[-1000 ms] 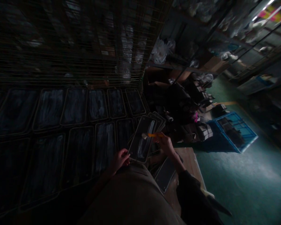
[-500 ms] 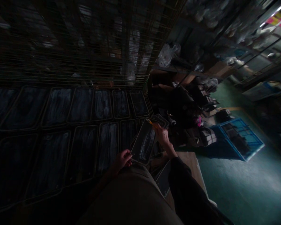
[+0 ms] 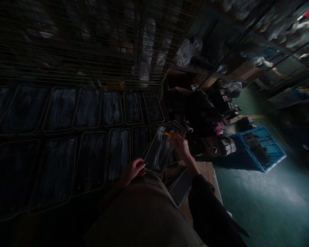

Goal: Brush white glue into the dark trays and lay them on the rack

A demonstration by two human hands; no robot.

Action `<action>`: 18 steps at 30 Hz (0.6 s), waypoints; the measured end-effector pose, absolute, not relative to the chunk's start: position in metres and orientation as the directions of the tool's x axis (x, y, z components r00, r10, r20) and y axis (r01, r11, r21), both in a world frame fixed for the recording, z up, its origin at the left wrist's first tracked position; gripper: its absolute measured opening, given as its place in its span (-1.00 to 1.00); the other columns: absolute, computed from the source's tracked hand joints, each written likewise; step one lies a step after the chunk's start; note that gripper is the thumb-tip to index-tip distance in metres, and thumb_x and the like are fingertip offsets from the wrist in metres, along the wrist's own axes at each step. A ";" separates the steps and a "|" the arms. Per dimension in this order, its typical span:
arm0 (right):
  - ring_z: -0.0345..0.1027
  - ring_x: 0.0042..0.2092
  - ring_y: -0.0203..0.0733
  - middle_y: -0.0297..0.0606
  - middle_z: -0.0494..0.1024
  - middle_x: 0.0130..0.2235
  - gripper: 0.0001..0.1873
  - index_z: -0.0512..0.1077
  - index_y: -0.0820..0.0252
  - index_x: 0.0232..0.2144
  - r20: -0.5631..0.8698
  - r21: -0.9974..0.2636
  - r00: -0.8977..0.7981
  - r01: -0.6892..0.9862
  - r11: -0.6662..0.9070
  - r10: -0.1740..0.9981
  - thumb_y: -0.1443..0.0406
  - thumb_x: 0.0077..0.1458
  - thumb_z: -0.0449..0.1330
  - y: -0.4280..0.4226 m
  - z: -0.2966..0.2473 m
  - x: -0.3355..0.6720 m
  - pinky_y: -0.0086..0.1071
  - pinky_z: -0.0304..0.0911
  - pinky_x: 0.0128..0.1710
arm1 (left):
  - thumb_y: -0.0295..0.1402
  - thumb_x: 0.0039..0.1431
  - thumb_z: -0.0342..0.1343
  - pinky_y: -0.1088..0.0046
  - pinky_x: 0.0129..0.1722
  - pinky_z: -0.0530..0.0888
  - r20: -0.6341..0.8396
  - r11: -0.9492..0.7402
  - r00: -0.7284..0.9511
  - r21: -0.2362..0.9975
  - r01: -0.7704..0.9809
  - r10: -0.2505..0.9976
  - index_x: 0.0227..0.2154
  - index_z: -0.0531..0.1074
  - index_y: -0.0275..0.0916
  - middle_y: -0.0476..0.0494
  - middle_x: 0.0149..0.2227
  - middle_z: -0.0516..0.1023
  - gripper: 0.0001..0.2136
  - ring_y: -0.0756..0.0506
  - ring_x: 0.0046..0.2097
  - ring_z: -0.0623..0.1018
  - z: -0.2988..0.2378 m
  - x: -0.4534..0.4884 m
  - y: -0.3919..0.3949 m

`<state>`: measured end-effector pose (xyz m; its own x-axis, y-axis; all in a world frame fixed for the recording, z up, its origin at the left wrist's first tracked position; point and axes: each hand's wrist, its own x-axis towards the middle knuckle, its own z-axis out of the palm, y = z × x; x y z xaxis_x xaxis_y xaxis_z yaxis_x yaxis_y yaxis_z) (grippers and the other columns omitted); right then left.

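Observation:
A dark rectangular panel (image 3: pixel 154 157) with rounded corners and a pale rim lies tilted in front of my body. Wet-looking whitish streaks run along its face. My left hand (image 3: pixel 133 171) pinches its near left edge between thumb and fingers. In my right hand (image 3: pixel 182 148) is an orange-handled brush (image 3: pixel 169 134), its tip over the panel's far end among the streaks. The tip is too dark to make out well. Under and behind this panel, similar panels (image 3: pixel 179 127) stick out at the far right corner.
Two rows of streaked dark panels (image 3: pixel 64 104) spread to the left, before a wire rack (image 3: pixel 98 65). Another panel (image 3: pixel 181 187) rests on a wooden board (image 3: pixel 208 173) by my right forearm. Stacked dark goods (image 3: pixel 213 145) and a blue crate (image 3: pixel 264 149) stand on the green floor at right.
Whitish streaks now reach the panel's far end, where the brush is. My right hand has shifted slightly right and down. My left hand keeps its hold; the whole view has tilted a little.

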<state>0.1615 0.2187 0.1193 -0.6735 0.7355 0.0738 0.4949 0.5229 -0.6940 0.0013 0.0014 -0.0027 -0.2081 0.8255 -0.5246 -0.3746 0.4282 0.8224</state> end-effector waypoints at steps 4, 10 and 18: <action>0.49 -0.27 -0.16 -0.21 0.58 -0.27 -0.69 0.37 0.18 0.01 0.063 -0.611 -0.741 0.501 0.613 0.669 0.25 0.32 -0.03 0.197 0.110 0.161 -0.42 0.30 -0.31 | -0.13 -0.03 0.22 0.54 -0.61 0.45 -0.540 0.438 -0.203 0.810 -0.391 0.817 -0.33 0.37 -0.24 0.03 -0.54 0.47 -0.69 -0.03 -0.56 0.54 -0.001 0.001 0.002; 0.46 -0.29 -0.23 -0.19 0.56 -0.22 -0.68 0.35 0.15 0.05 -0.034 -0.674 -0.835 0.425 0.604 0.549 0.28 0.33 -0.06 0.117 0.106 0.188 -0.48 0.26 -0.34 | -0.16 -0.03 0.21 0.55 -0.61 0.45 -0.542 0.436 -0.228 0.813 -0.387 0.809 -0.31 0.37 -0.27 0.02 -0.54 0.49 -0.69 -0.02 -0.56 0.54 -0.001 0.001 0.002; 0.47 -0.29 -0.23 -0.23 0.56 -0.28 -0.70 0.35 0.16 0.02 -0.195 -0.868 -0.770 0.423 0.258 0.608 0.24 0.32 -0.05 0.087 0.106 0.221 -0.42 0.36 -0.28 | -0.15 -0.02 0.20 0.55 -0.60 0.45 -0.558 0.455 -0.188 0.795 -0.402 0.808 -0.32 0.38 -0.27 0.01 -0.52 0.52 -0.70 -0.01 -0.56 0.53 -0.002 0.000 0.001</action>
<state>0.2215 0.0866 0.1059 -0.7697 0.6079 -0.1947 0.4234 0.2579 -0.8685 0.0003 0.0011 -0.0025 -0.1883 0.8081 -0.5581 -0.4016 0.4552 0.7947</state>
